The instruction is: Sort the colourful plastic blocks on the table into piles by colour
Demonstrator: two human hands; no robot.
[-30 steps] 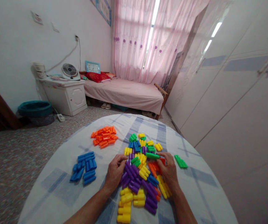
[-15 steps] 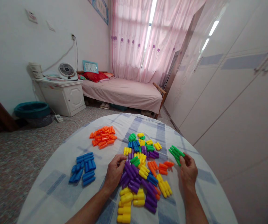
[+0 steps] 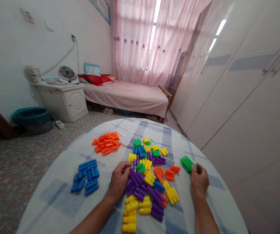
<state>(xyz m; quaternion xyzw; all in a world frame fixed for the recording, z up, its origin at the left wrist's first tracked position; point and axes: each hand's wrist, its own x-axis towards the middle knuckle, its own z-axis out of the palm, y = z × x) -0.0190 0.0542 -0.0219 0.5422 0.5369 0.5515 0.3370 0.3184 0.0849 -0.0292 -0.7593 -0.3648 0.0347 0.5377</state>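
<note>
My right hand [image 3: 200,178] is at the right side of the table, its thumb and fingers pinched on the near end of several green finger-shaped plastic blocks [image 3: 188,163], which are low at the tabletop. At the left edge of the mixed pile, my left hand [image 3: 119,178] rests with its fingers curled together, tips against the purple blocks [image 3: 138,180]. Whatever its fingertips pinch is hidden. Within the pile are yellow blocks [image 3: 131,206], a few orange blocks [image 3: 169,175], blue blocks [image 3: 159,186] and more green blocks [image 3: 140,167].
A group of orange blocks [image 3: 107,143] lies at the far left of the round table [image 3: 57,169], with blue blocks [image 3: 91,174] nearer. Beyond stand a bed [image 3: 127,94], a white cabinet [image 3: 74,104] with a fan [image 3: 68,74], a bin [image 3: 31,118] and a wardrobe [image 3: 247,113].
My right hand has moved slightly right and down; the green blocks went from a raised, fanned position to a compact group at the tabletop. My left hand stays at the pile.
</note>
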